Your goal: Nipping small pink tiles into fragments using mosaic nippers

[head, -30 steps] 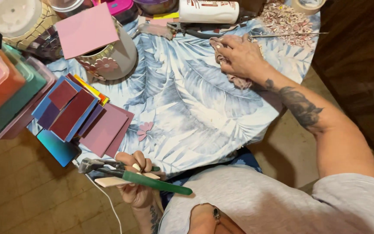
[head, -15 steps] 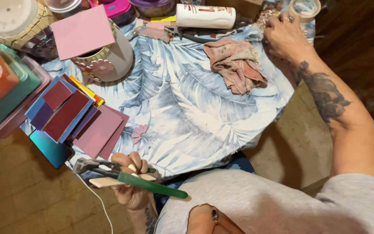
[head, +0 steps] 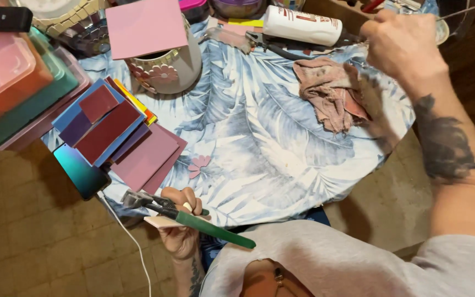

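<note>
The left hand (head: 180, 231) has its grip clamped on green-handled pliers (head: 193, 220) and a pale tile piece (head: 160, 221) at the desk's (head: 259, 165) near edge, while the right hand (head: 402, 47), fingers curled around a thin stick (head: 465, 9), hovers just beyond the pink rag (head: 328, 91).

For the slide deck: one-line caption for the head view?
Left hand grips green-handled pliers; right hand reaches beyond a pink rag.

White labelled bottle (head: 302, 26), lit phone (head: 81, 171)
</note>
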